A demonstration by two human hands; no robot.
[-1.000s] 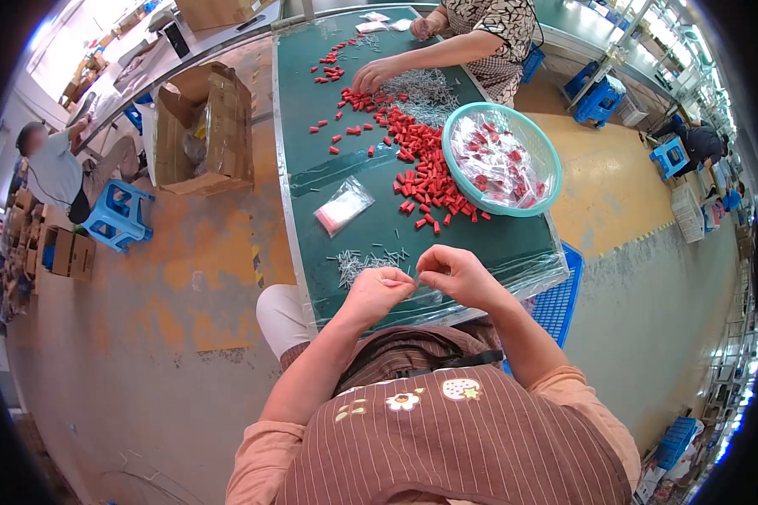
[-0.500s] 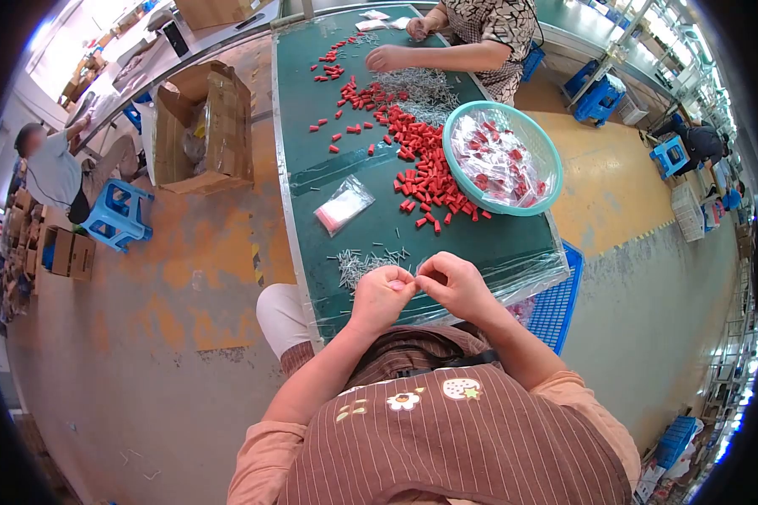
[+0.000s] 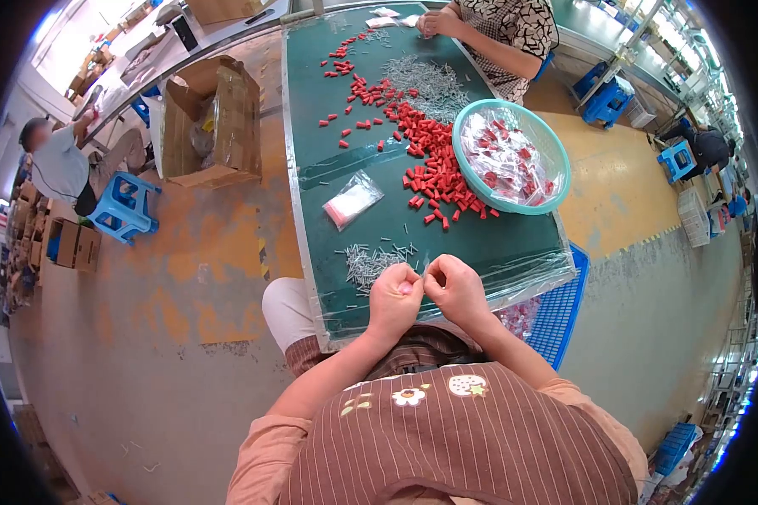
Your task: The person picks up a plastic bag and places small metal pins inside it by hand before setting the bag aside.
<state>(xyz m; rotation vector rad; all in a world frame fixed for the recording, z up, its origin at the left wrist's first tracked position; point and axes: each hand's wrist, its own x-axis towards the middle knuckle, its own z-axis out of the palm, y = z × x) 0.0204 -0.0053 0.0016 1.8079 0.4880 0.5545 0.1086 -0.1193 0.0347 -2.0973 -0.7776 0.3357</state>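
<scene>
At the near edge of the bench (image 3: 497, 244), left hand (image 3: 394, 295) and right hand (image 3: 455, 288) meet, fingers pinched on a small piece (image 3: 408, 288), mostly hidden, beside loose pins (image 3: 366, 263). This looks like a joining step, and seating it calls for steady alignment.

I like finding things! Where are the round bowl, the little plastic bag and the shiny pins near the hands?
Round bowl (image 3: 558, 160), head view: its bare right wall.
Plastic bag (image 3: 353, 200), head view: its middle.
Shiny pins (image 3: 367, 263), head view: middle of the pile.

An open cardboard box (image 3: 215, 122) stands on the floor (image 3: 202, 278); a blue stool (image 3: 126, 206) near it.
</scene>
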